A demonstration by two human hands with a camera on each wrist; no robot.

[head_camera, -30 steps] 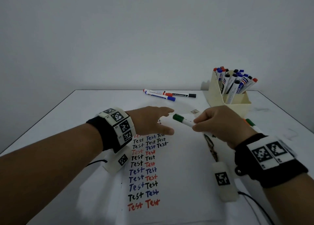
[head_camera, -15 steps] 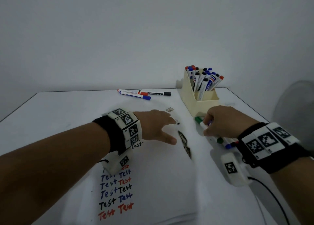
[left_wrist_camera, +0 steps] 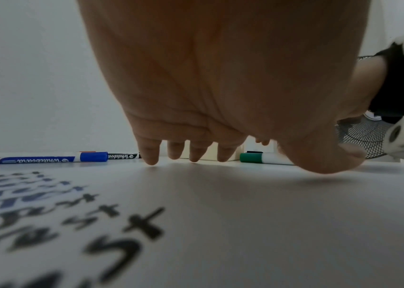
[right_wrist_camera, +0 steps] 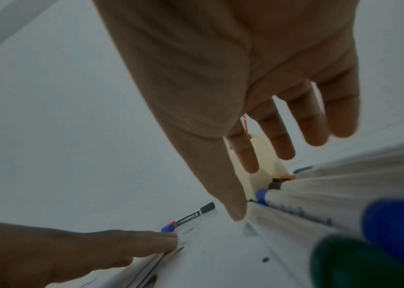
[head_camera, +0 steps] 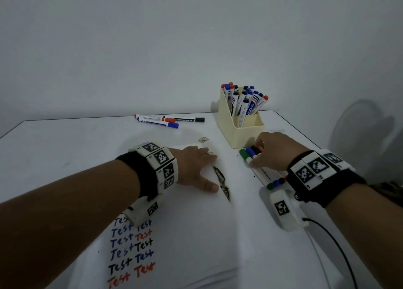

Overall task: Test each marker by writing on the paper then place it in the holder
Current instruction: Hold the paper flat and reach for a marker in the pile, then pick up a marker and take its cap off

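the left hand (head_camera: 194, 166) lies flat with fingers spread on the paper (head_camera: 196, 234), pinning it to the surface (head_camera: 65, 140); its grip holds nothing. the right hand (head_camera: 270, 153) hovers over a row of markers (head_camera: 259, 168) lying side by side just in front of the holder (head_camera: 239, 134), fingers straight and loose in the wrist view, thumb tip touching the row, nothing gripped. the green marker (head_camera: 245, 154) lies at the left edge of that row. this looks like the step of choosing the next marker to test. the next move calls for closing on a single barrel without rolling its neighbours, lifting it clear, uncapping it, and writing in the bare part of the paper beside the "test" columns (head_camera: 130, 251).
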